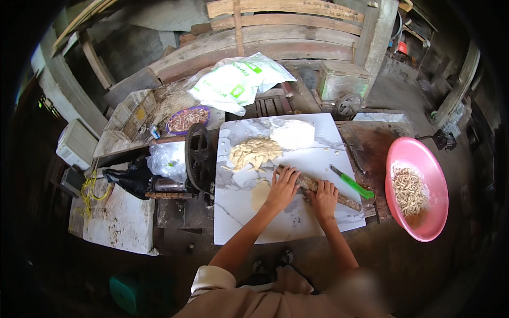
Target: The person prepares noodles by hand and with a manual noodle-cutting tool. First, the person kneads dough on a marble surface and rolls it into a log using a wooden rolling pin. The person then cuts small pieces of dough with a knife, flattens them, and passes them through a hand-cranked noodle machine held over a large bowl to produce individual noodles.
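Note:
A rough wooden rolling pin [347, 201] lies slantwise on a white marble-patterned board [233, 206]. My left hand [284, 186] is closed over its far left part. My right hand [324, 200] grips it farther right, with the fingers bent over the wood. A flat piece of pale dough [260, 195] rests just left of my left hand, apart from the pin. Beyond it is a heap of cut dough pieces [254, 152], beside a mound of white flour [292, 134]. To the right of the pin lies a knife with a green handle [356, 185].
A pink basin [440, 196] with twisted dough strips stands right of the board. On the left are a machine with a dark wheel [199, 156], a purple basket [169, 126] of small pieces and a plastic crate [139, 114]. A white-and-green sack [238, 82] lies behind.

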A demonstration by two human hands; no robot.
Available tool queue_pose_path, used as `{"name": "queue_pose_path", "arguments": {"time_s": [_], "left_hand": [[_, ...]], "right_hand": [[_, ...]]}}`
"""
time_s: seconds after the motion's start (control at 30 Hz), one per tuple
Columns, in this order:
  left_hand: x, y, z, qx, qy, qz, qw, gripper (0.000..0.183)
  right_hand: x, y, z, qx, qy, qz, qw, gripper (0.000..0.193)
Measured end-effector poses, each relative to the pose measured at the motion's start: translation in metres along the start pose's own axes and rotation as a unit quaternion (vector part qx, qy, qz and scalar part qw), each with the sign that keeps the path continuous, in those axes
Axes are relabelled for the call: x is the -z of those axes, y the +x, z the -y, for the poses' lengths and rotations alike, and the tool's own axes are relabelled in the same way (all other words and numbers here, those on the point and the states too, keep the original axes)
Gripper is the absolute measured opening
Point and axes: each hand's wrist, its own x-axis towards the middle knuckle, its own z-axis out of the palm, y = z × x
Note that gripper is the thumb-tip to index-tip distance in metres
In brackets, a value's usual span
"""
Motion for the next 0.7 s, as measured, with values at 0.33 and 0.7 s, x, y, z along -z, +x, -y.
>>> {"name": "queue_pose_path", "arguments": {"time_s": [0.33, 0.7], "left_hand": [[-0.056, 0.082, -0.017, -0.042, -0.031, 0.002, 0.999, 0.029], [-0.087, 0.098, -0.062, -0.110, 0.000, 0.014, 0.994, 0.016]], "right_hand": [[-0.004, 0.054, -0.070, -0.058, 0.102, -0.065, 0.991, 0.023], [0.001, 0.072, -0.147, -0.098, 0.119, 0.243, 0.958, 0.033]]}}
